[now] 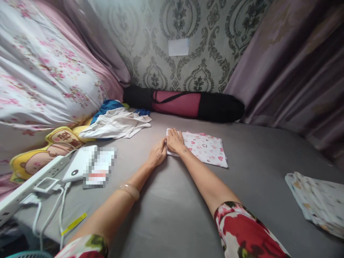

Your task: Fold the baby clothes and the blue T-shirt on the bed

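Observation:
A white cloth (205, 148) with pink hearts and small figures lies folded flat on the grey sheet; whether it is a garment cannot be told. My right hand (176, 142) rests palm down on its left part, fingers stretched out. At the cloth's left edge is my left hand (158, 154), turned on its side, its fingers bent against the edge and partly hidden. A bit of pink fabric shows along the cloth's far edge.
Left on the grey sheet (161, 215) are a crumpled white garment (118, 122), a yellow cushion (34, 161), a white device (80, 163) and a power strip (51, 168) with cables. A folded patterned cloth stack (319, 200) lies right. A black and pink long bag (177, 104) lines the wall.

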`<state>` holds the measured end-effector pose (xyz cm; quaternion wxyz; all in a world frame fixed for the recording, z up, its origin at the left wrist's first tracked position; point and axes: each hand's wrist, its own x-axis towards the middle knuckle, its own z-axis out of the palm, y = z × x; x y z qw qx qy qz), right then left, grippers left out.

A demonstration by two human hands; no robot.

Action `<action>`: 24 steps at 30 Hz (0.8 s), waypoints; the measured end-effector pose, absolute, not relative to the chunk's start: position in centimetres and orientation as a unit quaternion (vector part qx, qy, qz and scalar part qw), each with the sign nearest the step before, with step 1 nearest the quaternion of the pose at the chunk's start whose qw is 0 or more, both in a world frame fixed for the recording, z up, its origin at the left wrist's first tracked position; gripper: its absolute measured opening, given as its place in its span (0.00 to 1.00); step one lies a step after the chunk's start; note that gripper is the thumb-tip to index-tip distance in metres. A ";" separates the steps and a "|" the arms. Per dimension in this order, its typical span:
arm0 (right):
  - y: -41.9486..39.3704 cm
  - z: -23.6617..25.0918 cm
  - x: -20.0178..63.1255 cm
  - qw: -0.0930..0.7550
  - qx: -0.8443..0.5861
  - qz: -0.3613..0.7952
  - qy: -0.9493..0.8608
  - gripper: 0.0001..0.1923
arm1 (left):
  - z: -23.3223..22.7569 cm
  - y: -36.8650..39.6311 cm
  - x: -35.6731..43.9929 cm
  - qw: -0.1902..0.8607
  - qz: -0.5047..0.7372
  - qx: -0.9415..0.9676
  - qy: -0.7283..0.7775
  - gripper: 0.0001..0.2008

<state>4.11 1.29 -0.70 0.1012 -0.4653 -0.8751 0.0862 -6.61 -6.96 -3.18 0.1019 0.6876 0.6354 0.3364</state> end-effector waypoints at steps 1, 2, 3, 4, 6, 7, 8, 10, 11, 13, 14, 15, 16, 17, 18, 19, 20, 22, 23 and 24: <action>1.4 -0.9 3.8 0.099 -0.465 0.089 -0.875 0.29 | -3.2 -6.9 -6.7 0.108 0.347 0.675 0.642 0.22; 1.5 -1.1 3.6 0.096 -0.466 0.091 -0.875 0.29 | -3.3 -6.8 -6.9 0.115 0.356 0.662 0.650 0.22; 1.6 -1.4 3.4 0.094 -0.467 0.091 -0.874 0.29 | -3.3 -6.7 -7.0 0.122 0.362 0.648 0.659 0.22; 1.6 -1.6 3.3 0.094 -0.469 0.088 -0.874 0.29 | -3.3 -6.7 -7.1 0.130 0.366 0.634 0.669 0.22; 1.7 -1.8 3.2 0.100 -0.471 0.079 -0.873 0.29 | -3.2 -6.6 -7.2 0.147 0.373 0.611 0.682 0.23; 1.7 -1.9 3.2 0.103 -0.470 0.076 -0.873 0.29 | -3.1 -6.6 -7.2 0.154 0.376 0.603 0.687 0.23; 1.7 -1.8 3.2 0.103 -0.470 0.075 -0.874 0.29 | -2.9 -6.6 -7.2 0.160 0.378 0.596 0.690 0.23; 1.7 -1.6 3.4 0.097 -0.469 0.081 -0.874 0.29 | -2.7 -6.7 -7.2 0.167 0.382 0.584 0.696 0.23; 1.6 -1.5 3.4 0.093 -0.468 0.087 -0.874 0.29 | -2.6 -6.7 -7.2 0.169 0.385 0.580 0.698 0.23; 1.3 -1.3 3.5 0.093 -0.468 0.095 -0.874 0.29 | -2.5 -6.7 -7.2 0.172 0.390 0.575 0.699 0.23; 1.0 -1.2 3.4 0.100 -0.467 0.094 -0.874 0.30 | -2.4 -6.7 -7.2 0.174 0.392 0.575 0.697 0.23; 0.6 -1.2 3.4 0.109 -0.465 0.089 -0.874 0.30 | -2.5 -6.7 -7.2 0.175 0.395 0.575 0.695 0.23; 0.2 -1.2 3.3 0.118 -0.463 0.082 -0.874 0.30 | -2.5 -6.7 -7.2 0.176 0.397 0.575 0.694 0.24; -0.2 -1.3 3.3 0.123 -0.460 0.078 -0.876 0.30 | -2.5 -6.7 -7.2 0.175 0.399 0.574 0.693 0.24; -0.7 -1.4 3.2 0.121 -0.457 0.076 -0.878 0.30 | -2.6 -6.7 -7.2 0.175 0.401 0.574 0.692 0.24; -1.1 -1.5 3.1 0.114 -0.454 0.076 -0.880 0.30 | -2.7 -6.6 -7.2 0.174 0.404 0.573 0.692 0.24; -1.4 -1.6 3.1 0.105 -0.453 0.079 -0.882 0.30 | -2.8 -6.6 -7.2 0.173 0.405 0.573 0.691 0.24; -1.8 -1.8 3.0 0.092 -0.453 0.084 -0.883 0.29 | -2.9 -6.6 -7.2 0.171 0.405 0.577 0.689 0.24; -1.9 -1.8 3.0 0.093 -0.453 0.085 -0.883 0.29 | -2.9 -6.6 -7.2 0.169 0.403 0.581 0.687 0.25; -2.0 -1.9 3.0 0.098 -0.453 0.087 -0.882 0.29 | -3.0 -6.6 -7.2 0.166 0.400 0.586 0.685 0.25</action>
